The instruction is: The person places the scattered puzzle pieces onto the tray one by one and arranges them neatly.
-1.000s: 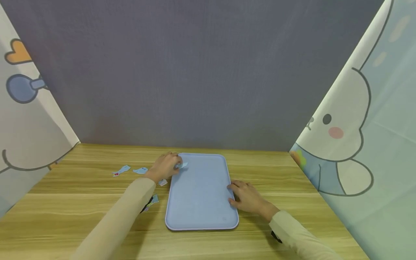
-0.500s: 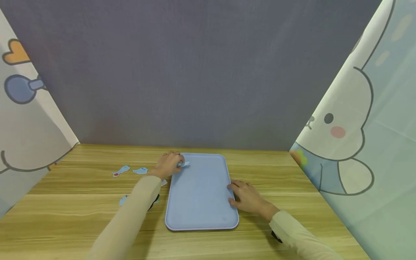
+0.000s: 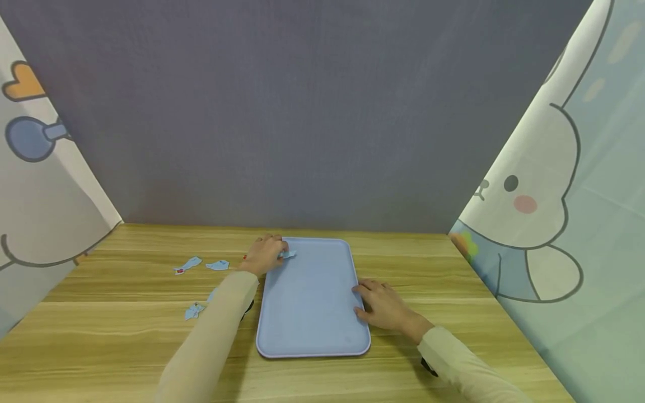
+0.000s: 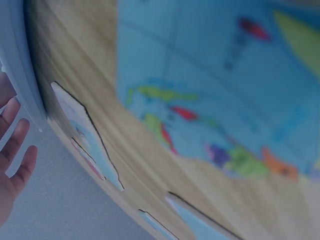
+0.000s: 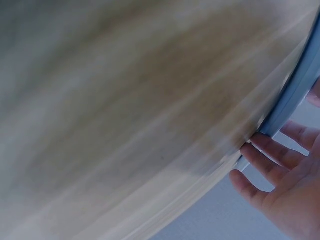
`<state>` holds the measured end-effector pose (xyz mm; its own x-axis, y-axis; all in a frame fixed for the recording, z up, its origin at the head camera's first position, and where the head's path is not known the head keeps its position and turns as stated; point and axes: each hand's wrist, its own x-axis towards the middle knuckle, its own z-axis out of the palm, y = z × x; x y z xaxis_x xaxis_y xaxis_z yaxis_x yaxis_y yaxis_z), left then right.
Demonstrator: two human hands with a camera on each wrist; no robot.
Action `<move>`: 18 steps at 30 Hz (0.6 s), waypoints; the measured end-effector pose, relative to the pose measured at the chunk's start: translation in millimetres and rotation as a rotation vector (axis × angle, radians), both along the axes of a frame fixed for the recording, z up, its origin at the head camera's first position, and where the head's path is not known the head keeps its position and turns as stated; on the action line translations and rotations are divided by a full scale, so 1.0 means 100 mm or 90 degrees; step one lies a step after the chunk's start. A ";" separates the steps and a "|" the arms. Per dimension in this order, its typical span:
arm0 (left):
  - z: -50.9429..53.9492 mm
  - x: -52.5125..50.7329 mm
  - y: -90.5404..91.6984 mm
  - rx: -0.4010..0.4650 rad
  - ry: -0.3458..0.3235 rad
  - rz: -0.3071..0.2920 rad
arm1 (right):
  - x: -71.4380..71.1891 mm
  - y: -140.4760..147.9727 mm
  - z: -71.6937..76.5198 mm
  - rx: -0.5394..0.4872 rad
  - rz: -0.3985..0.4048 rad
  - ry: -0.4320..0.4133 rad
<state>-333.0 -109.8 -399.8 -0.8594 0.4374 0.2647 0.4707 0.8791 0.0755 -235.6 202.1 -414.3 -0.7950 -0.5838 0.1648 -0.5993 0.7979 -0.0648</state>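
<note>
At the far left corner of the light blue tray (image 3: 312,302), my left hand (image 3: 264,254) pinches a small pale blue map puzzle piece (image 3: 288,254) over the rim. Its grip is mostly hidden in the left wrist view, where only several fingers (image 4: 15,142) show. My right hand (image 3: 383,307) rests on the tray's right rim, fairly straight fingers (image 5: 265,162) touching the edge. Left of the tray lie flat map pieces: one with a red mark (image 3: 188,265), a blue one (image 3: 218,265) and another (image 3: 194,311). A large printed map piece (image 4: 210,95) fills much of the left wrist view.
The wooden table (image 3: 126,336) ends at a grey backdrop (image 3: 302,140). Cartoon-printed cloth walls (image 3: 544,224) stand on both sides. My left sleeve (image 3: 211,336) covers part of the table and some pieces.
My left hand has shifted slightly right with the puzzle piece, further over the tray corner. The left forearm moved right, uncovering a piece on the table. My right hand stays put.
</note>
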 end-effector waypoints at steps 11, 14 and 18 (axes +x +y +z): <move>-0.02 0.02 -0.01 -0.003 -0.003 0.014 | 0.00 0.00 -0.01 -0.004 0.003 0.014; -0.02 0.01 -0.01 -0.003 -0.009 0.015 | 0.00 0.00 -0.01 -0.005 0.005 0.016; -0.02 0.00 -0.01 0.002 -0.016 0.013 | 0.00 0.00 -0.01 -0.008 0.005 0.010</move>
